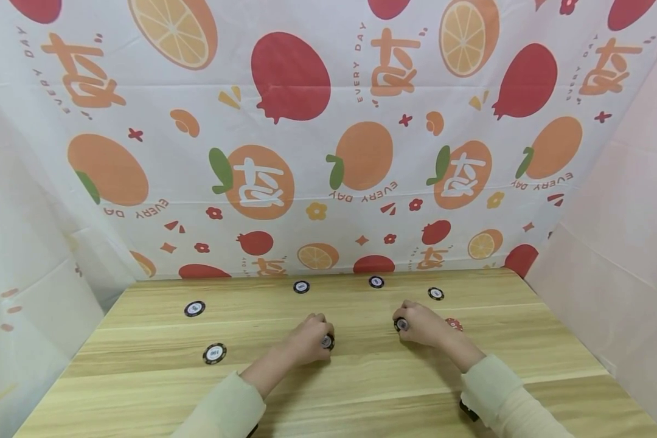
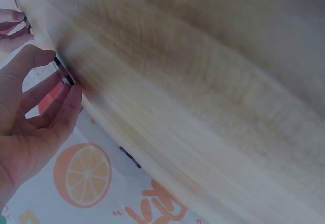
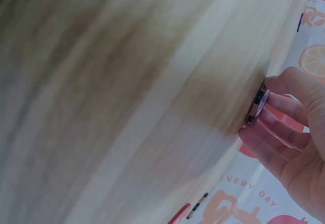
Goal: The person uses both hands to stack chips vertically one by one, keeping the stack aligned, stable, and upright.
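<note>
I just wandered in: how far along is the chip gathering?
Nothing looks gathered yet; no pile shows. The left hand pinches one chip and the right hand another chip. Five black chips, like the far-left chip, and a red chip lie loose on the table.

The white backdrop cloth printed with oranges and red fruit point(image 1: 328, 121) carries the words "EVERY DAY" many times, some upside down, beside large stylised orange and white characters. The round black-and-white poker chip point(image 1: 215, 353) on the light wooden table point(image 1: 142, 377) reads "100". Markings on the other chips are too small to read.
</note>
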`<state>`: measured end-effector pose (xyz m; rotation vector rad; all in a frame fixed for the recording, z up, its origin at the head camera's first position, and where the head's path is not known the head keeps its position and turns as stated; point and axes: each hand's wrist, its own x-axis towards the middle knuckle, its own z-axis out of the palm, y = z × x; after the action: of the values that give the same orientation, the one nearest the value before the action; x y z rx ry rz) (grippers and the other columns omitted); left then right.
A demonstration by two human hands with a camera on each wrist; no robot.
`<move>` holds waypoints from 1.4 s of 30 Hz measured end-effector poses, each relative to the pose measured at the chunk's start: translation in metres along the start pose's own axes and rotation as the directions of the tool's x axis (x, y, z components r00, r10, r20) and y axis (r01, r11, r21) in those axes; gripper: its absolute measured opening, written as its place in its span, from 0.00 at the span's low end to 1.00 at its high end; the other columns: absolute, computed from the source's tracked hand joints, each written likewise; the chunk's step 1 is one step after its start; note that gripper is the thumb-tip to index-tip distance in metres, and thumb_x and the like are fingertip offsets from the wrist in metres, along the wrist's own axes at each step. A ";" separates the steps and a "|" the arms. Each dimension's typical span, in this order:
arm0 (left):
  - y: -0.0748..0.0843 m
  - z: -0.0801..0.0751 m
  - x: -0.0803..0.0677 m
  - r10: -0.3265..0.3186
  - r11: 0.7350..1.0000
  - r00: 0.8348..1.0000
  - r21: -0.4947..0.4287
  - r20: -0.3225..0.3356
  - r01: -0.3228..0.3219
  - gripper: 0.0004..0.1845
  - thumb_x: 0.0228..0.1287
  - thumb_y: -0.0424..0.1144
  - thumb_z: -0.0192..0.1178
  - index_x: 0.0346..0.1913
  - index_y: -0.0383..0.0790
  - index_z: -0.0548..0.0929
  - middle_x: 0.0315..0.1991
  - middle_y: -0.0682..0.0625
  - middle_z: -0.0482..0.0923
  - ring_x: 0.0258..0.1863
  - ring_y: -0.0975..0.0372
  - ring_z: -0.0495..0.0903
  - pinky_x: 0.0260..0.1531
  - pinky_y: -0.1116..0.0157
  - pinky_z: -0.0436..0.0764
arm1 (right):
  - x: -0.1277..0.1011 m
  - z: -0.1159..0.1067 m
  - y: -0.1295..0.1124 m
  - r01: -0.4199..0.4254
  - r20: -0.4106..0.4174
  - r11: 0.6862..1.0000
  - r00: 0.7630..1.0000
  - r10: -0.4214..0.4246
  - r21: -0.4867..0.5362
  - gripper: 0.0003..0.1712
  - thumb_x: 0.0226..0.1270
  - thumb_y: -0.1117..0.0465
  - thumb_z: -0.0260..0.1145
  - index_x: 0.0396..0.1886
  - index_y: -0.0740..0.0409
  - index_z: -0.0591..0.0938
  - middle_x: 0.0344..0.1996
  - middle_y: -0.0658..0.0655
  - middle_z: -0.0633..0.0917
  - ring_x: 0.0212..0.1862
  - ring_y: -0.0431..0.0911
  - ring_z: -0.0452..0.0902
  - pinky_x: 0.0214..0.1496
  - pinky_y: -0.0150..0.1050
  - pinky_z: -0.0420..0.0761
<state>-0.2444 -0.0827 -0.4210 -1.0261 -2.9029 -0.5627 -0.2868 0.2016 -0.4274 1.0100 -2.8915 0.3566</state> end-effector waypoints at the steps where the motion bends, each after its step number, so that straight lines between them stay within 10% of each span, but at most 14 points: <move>1: 0.000 0.000 0.000 0.003 1.000 1.000 0.001 -0.005 -0.003 0.15 0.41 0.32 0.71 0.35 0.32 0.81 0.32 0.45 0.73 0.34 0.56 0.71 0.32 0.66 0.76 | 0.000 0.000 0.000 0.002 -0.005 1.000 1.000 -0.002 0.002 0.17 0.45 0.68 0.68 0.39 0.64 0.82 0.34 0.55 0.75 0.32 0.44 0.71 0.35 0.39 0.75; 42: 0.051 0.018 0.033 -0.043 0.984 0.997 0.174 0.068 0.031 0.12 0.45 0.38 0.70 0.33 0.37 0.81 0.30 0.48 0.72 0.32 0.60 0.72 0.30 0.70 0.74 | 0.001 0.004 -0.001 0.019 0.015 0.999 1.000 -0.020 0.041 0.17 0.47 0.66 0.68 0.40 0.61 0.81 0.37 0.54 0.76 0.38 0.46 0.74 0.38 0.39 0.76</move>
<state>-0.2374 -0.0203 -0.4170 -0.9910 -2.9730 -0.2740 -0.2862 0.1992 -0.4308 1.0511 -2.8975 0.4095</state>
